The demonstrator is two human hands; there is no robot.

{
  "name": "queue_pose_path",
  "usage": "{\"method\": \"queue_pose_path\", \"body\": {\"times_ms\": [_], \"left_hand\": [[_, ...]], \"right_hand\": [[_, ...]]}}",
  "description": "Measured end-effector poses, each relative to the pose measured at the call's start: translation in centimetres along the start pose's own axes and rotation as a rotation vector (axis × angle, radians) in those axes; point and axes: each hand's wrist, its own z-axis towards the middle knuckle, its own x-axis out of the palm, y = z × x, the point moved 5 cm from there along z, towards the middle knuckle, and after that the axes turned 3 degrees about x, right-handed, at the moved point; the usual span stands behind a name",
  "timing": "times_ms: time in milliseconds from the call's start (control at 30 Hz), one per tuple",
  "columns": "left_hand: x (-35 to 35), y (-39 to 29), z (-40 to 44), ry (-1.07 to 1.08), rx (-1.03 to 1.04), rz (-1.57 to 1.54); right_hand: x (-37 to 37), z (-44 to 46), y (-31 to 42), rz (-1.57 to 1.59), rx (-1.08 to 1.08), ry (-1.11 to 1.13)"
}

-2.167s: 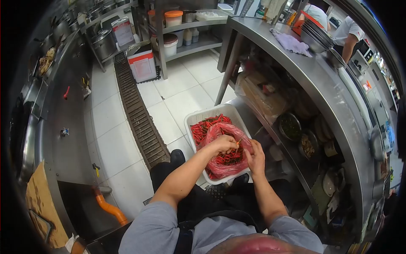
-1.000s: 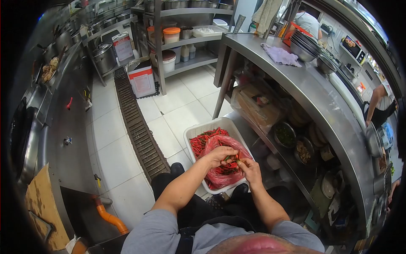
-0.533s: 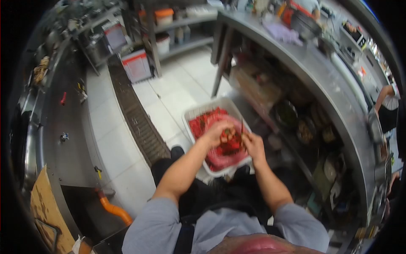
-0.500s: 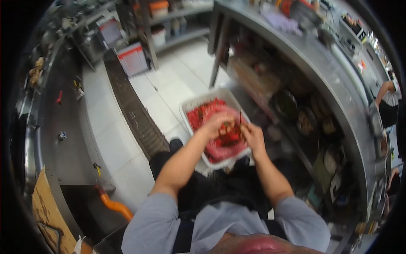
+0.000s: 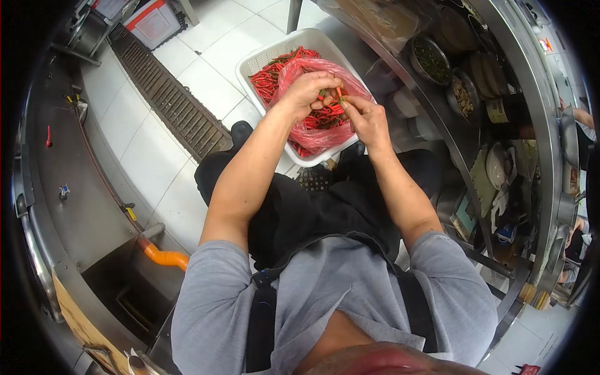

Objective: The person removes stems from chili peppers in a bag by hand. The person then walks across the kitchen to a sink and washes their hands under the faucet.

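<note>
A white perforated basket (image 5: 251,67) stands on the floor between my knees. Red chilies (image 5: 267,80) fill its far left part, and a pink plastic bag (image 5: 312,139) with more chilies lies open beside them. Over the bag, my left hand (image 5: 310,94) has its fingers curled around a few chilies with green stems. My right hand (image 5: 367,120) pinches the stem end of a red chili close to the left fingertips.
A steel counter with lower shelves (image 5: 431,115) runs along the right, holding metal bowls (image 5: 430,60) of food. A floor drain grate (image 5: 169,97) crosses the tiles on the left, beside a steel unit with an orange pipe (image 5: 164,257). People are partly visible at the far right.
The view has tilted down, so the basket and hands appear higher in the frame. The dark, thin item upright at my right fingertips is gone from there; a red chili now shows between the hands.
</note>
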Motion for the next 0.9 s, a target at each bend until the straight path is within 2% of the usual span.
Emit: {"method": "queue_pose_path", "body": {"times_ms": [67, 100, 200, 300, 400, 433, 500, 567, 600, 633, 700, 733, 800, 833, 867, 900], "left_hand": [[0.2, 0.3, 0.1, 0.086, -0.047, -0.108], [0.1, 0.4, 0.2, 0.096, -0.042, -0.112], [-0.1, 1.5, 0.4, 0.048, -0.17, 0.071], [0.2, 1.1, 0.2, 0.007, -0.161, -0.043], [-0.5, -0.4, 0.4, -0.081, -0.094, -0.187], [-1.0, -0.6, 0.7, -0.088, -0.068, -0.212], [-1.8, -0.9, 1.0, -0.119, -0.026, -0.253], [-1.9, -1.3, 1.1, -0.13, 0.006, -0.25], [-2.1, -1.7, 0.9, -0.141, 0.038, -0.242], [-2.0, -2.0, 0.8, -0.122, 0.041, -0.257], [-2.5, -1.9, 1.0, -0.14, 0.024, -0.261], [-2.6, -2.1, 0.8, -0.15, 0.039, -0.283], [-3.0, -1.7, 0.9, -0.158, 0.045, -0.271], [-3.0, -1.8, 1.1, -0.143, 0.064, -0.247], [-2.8, -1.9, 1.1, -0.152, 0.054, -0.225], [-2.6, -2.0, 1.2, -0.154, 0.063, -0.224]], "right_hand": [[0.0, -0.6, 1.9, -0.263, -0.414, -0.105], [-0.3, -0.7, 2.0, -0.273, -0.416, -0.111], [0.4, -1.8, 3.1, -0.402, -0.5, 0.091], [-1.1, -1.4, 3.7, -0.416, -0.547, 0.038], [-7.1, 1.3, 5.3, -0.216, -0.266, -0.215], [-9.4, 2.6, 5.3, -0.132, -0.236, -0.305], [-13.8, 4.6, 6.7, -0.195, -0.306, -0.508], [-17.8, 7.6, 5.5, -0.532, -0.275, -0.631], [-18.7, 8.2, 5.5, -0.669, -0.287, -0.557], [-19.2, 8.9, 5.3, -0.907, -0.369, -0.536], [-18.8, 7.6, 6.7, -0.795, -0.657, -0.687], [-17.1, 6.8, 7.6, -0.79, -0.655, -0.666], [-13.9, 4.2, 7.4, -0.44, -0.456, -0.622], [-11.4, 3.9, 6.1, -0.478, -0.535, -0.498], [-8.6, 3.8, 4.4, -0.527, -0.493, -0.281], [-6.0, 3.7, 2.4, -0.554, -0.555, -0.108]]}}
